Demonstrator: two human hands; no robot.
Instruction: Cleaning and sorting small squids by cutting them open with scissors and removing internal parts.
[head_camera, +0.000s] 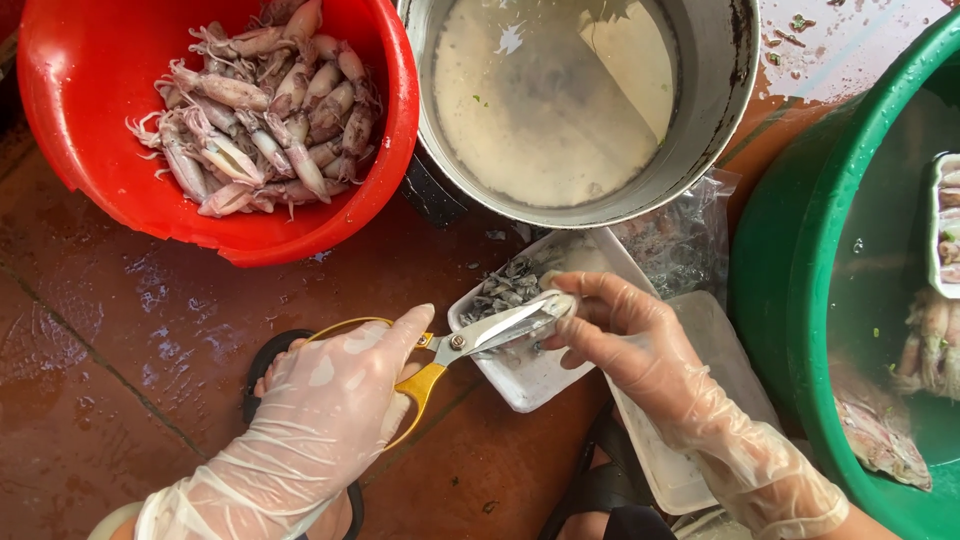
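the gloved left hand (320, 400) grips yellow-handled steel scissors (455, 345), blades pointing right and slightly away. the gloved right hand (625, 335) pinches a small pale squid (558, 303) at the blade tips, over the white foam tray (530, 375) of dark scraps: trimming step, seemingly. next calls for closing the blades cleanly. beyond sits the red plastic basin (90, 130) of squid.

Gloved left hand (325, 400) on yellow-handled scissors (455, 345), right hand (625, 335) pinching small squid (557, 302) over white tray (525, 375)

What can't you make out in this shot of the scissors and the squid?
Head view:
- Squid piece at the scissors tips: mostly covered by the right hand.
- Scissor handles: partly hidden by the left hand.
- Green tub: cut off by the right edge.
- Grey scraps in the white tray: too small to identify.
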